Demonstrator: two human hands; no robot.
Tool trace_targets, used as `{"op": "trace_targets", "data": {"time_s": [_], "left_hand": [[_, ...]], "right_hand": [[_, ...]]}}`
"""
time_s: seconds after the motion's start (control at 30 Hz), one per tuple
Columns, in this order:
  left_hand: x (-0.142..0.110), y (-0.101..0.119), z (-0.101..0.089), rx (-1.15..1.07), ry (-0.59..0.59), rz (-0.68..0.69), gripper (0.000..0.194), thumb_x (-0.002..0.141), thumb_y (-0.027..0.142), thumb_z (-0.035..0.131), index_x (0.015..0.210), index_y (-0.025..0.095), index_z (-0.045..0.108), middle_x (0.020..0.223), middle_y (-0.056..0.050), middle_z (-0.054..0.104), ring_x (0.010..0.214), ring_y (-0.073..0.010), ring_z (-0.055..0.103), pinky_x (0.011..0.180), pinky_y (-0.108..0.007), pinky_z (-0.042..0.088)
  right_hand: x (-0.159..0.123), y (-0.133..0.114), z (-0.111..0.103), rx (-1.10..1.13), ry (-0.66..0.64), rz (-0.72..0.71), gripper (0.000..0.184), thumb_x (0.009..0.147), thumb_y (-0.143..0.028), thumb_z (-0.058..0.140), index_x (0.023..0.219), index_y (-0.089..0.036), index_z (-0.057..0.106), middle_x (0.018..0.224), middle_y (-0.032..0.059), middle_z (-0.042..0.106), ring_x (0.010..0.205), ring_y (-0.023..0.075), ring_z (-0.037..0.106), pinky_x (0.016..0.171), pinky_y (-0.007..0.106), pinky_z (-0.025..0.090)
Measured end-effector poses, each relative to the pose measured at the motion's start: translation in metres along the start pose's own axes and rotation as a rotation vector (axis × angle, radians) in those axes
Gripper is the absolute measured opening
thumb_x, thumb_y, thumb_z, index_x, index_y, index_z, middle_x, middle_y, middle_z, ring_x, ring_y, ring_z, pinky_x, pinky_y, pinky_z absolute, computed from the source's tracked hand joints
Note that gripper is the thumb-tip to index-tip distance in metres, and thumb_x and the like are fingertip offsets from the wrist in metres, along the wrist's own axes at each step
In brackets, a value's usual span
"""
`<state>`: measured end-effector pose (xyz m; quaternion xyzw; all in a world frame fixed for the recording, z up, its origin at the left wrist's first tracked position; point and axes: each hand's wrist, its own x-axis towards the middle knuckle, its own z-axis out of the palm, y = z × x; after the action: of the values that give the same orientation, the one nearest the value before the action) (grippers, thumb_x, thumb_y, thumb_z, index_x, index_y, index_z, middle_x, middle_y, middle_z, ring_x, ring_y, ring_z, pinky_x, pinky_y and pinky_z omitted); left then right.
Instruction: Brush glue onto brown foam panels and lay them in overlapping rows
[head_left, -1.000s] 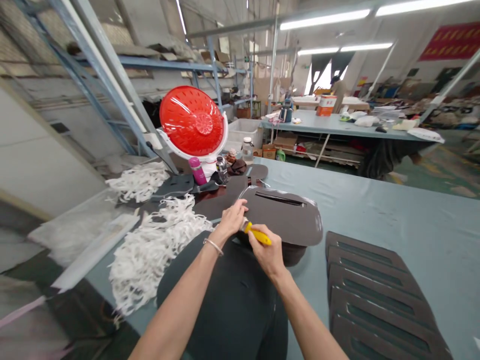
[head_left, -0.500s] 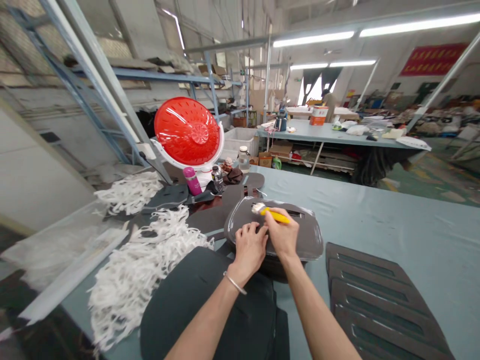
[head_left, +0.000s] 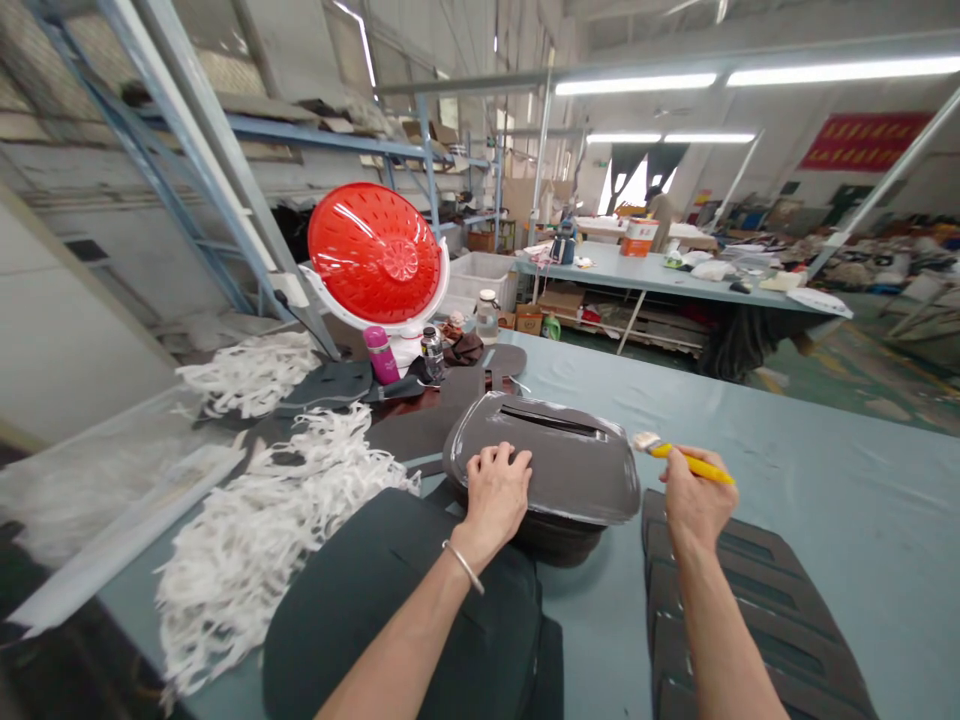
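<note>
- The camera sat on the person's head, higher than the fingers [head_left: 505, 453] and back from them.
- It faced forward and down, so the left hand [head_left: 499, 492] and right hand [head_left: 697, 505] came a little below the middle.
- The hands were close, and the arms [head_left: 409, 640] ran in from the bottom edge.
- Past the fingers, it saw over the blue table [head_left: 757, 420] to a far table [head_left: 652, 268].
- It saw wide: the red dome [head_left: 375, 255] left of the fingers, and ceiling lights [head_left: 637, 84] high above them.
</note>
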<state>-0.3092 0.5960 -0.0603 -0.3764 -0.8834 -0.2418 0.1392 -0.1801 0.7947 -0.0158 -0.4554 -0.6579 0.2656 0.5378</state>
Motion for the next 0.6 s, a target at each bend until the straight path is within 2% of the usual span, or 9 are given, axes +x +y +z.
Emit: {"op": "trace_targets", "data": {"time_s": [0.07, 0.13, 0.23, 0.3, 0.33, 0.4, 0.5, 0.53, 0.6], "left_hand": [[0.001, 0.003, 0.0, 0.022, -0.009, -0.008, 0.027, 0.092, 0.032, 0.036, 0.108, 0.029, 0.058, 0.106, -0.005, 0.052, 0.103, -0.0227, 0.043, 0.088, -0.042, 0.032], [0.002, 0.005, 0.0, 0.039, -0.003, -0.018, 0.026, 0.092, 0.032, 0.036, 0.106, 0.029, 0.058, 0.104, -0.006, 0.052, 0.102, -0.0227, 0.043, 0.088, -0.042, 0.032], [0.0, 0.006, -0.001, 0.044, 0.015, -0.021, 0.025, 0.092, 0.03, 0.038, 0.108, 0.029, 0.058, 0.105, -0.005, 0.051, 0.102, -0.0217, 0.043, 0.089, -0.04, 0.032], [-0.001, 0.004, -0.002, 0.035, 0.021, -0.017, 0.025, 0.091, 0.028, 0.04, 0.11, 0.029, 0.057, 0.106, -0.005, 0.051, 0.102, -0.021, 0.043, 0.089, -0.039, 0.033], [-0.002, 0.003, -0.002, 0.029, 0.022, -0.013, 0.025, 0.091, 0.028, 0.04, 0.11, 0.029, 0.056, 0.106, -0.005, 0.051, 0.102, -0.0208, 0.043, 0.088, -0.038, 0.034], [-0.003, 0.002, -0.002, 0.015, 0.027, -0.014, 0.025, 0.091, 0.028, 0.041, 0.111, 0.03, 0.056, 0.107, -0.004, 0.052, 0.102, -0.0204, 0.043, 0.088, -0.037, 0.034], [-0.003, 0.001, 0.0, 0.011, 0.04, -0.019, 0.025, 0.091, 0.027, 0.041, 0.111, 0.03, 0.056, 0.106, -0.004, 0.052, 0.101, -0.0207, 0.044, 0.088, -0.038, 0.034], [-0.003, 0.002, 0.001, 0.015, 0.044, -0.02, 0.025, 0.091, 0.027, 0.041, 0.111, 0.03, 0.056, 0.105, -0.004, 0.052, 0.101, -0.0209, 0.044, 0.089, -0.039, 0.034], [-0.002, 0.003, 0.001, 0.025, 0.045, -0.016, 0.025, 0.091, 0.026, 0.041, 0.111, 0.029, 0.056, 0.104, -0.005, 0.052, 0.101, -0.0213, 0.044, 0.088, -0.039, 0.035]], "right_hand": [[-0.009, -0.013, 0.014, 0.06, -0.073, -0.005, 0.022, 0.07, -0.032, 0.056, 0.082, -0.016, 0.066, 0.055, -0.0018, 0.057, 0.052, 0.0152, 0.055, 0.057, 0.026, 0.042], [-0.025, -0.032, 0.037, 0.156, -0.181, -0.046, 0.024, 0.072, -0.034, 0.056, 0.083, -0.016, 0.066, 0.059, -0.0009, 0.06, 0.053, 0.0147, 0.057, 0.057, 0.026, 0.043], [-0.052, -0.057, 0.077, 0.28, -0.466, -0.099, 0.028, 0.074, -0.039, 0.053, 0.087, -0.017, 0.066, 0.061, -0.001, 0.062, 0.051, 0.0139, 0.057, 0.055, 0.024, 0.042], [-0.061, -0.062, 0.096, 0.268, -0.619, -0.11, 0.028, 0.074, -0.04, 0.052, 0.085, -0.018, 0.066, 0.058, -0.002, 0.061, 0.049, 0.0141, 0.056, 0.054, 0.024, 0.041], [-0.061, -0.061, 0.101, 0.225, -0.643, -0.114, 0.026, 0.073, -0.038, 0.051, 0.082, -0.018, 0.066, 0.055, -0.0023, 0.06, 0.048, 0.0144, 0.055, 0.054, 0.025, 0.04], [-0.052, -0.054, 0.101, 0.065, -0.544, -0.135, 0.021, 0.071, -0.034, 0.051, 0.074, -0.019, 0.064, 0.052, -0.0017, 0.057, 0.05, 0.0152, 0.053, 0.055, 0.025, 0.037], [-0.036, -0.051, 0.094, -0.12, -0.251, -0.201, 0.016, 0.07, -0.03, 0.049, 0.07, -0.019, 0.062, 0.056, 0.0005, 0.057, 0.055, 0.0157, 0.052, 0.058, 0.025, 0.035], [-0.034, -0.054, 0.095, -0.096, -0.227, -0.228, 0.017, 0.071, -0.03, 0.049, 0.072, -0.019, 0.062, 0.058, 0.0008, 0.058, 0.056, 0.0155, 0.052, 0.059, 0.025, 0.035], [-0.038, -0.064, 0.104, 0.07, -0.348, -0.266, 0.021, 0.074, -0.033, 0.047, 0.078, -0.019, 0.063, 0.062, 0.0007, 0.06, 0.056, 0.0145, 0.053, 0.058, 0.024, 0.037]]}}
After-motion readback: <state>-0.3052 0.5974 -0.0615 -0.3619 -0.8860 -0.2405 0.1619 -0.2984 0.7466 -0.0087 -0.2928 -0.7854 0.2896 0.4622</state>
